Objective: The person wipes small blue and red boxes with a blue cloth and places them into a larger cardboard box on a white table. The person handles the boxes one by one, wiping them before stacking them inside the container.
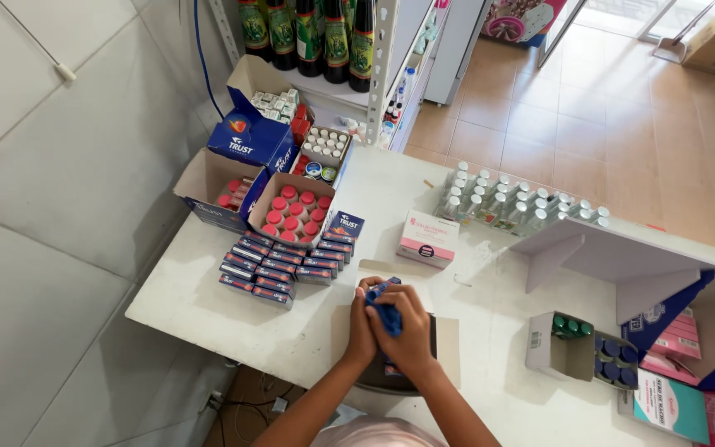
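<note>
White tabletop (208,298) is lying under your hands; stacked dark blue boxes (287,261) are sitting up and left of them. Your right hand (411,327) and left hand (363,319) are both gripping one small blue box (386,314), held centrally between them.

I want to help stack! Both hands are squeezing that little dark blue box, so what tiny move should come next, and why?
Probably carry the little dark blue box leftward to the rows of matching small dark blue boxes. The left hand and right hand both grip it above an open carton, and those rows look like where its kind is gathered.
</note>
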